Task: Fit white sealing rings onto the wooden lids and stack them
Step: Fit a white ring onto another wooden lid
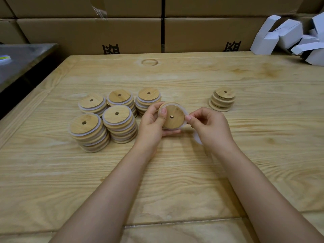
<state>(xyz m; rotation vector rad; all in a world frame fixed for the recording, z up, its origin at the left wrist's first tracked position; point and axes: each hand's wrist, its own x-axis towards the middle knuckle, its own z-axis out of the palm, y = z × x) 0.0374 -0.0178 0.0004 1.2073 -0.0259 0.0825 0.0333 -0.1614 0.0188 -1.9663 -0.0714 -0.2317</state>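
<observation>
Left hand [154,124] grips the wooden lid [174,118], right hand [209,128] pinches the white sealing ring [185,111] at its 3 o'clock edge, ringed stacks [121,123] at 9 o'clock; uneven pull likely rolls the ring off the opposite rim.

A round wooden lid [172,118] with a small centre hole is held tilted in the left hand [152,123]. A white sealing ring [185,112] sits partly round its rim, pinched at the right edge by the right hand [208,127]. Left of it stand 5 stacks of ringed lids [121,125]. To the right, well apart, stands 1 short stack of bare lids [222,100].
</observation>
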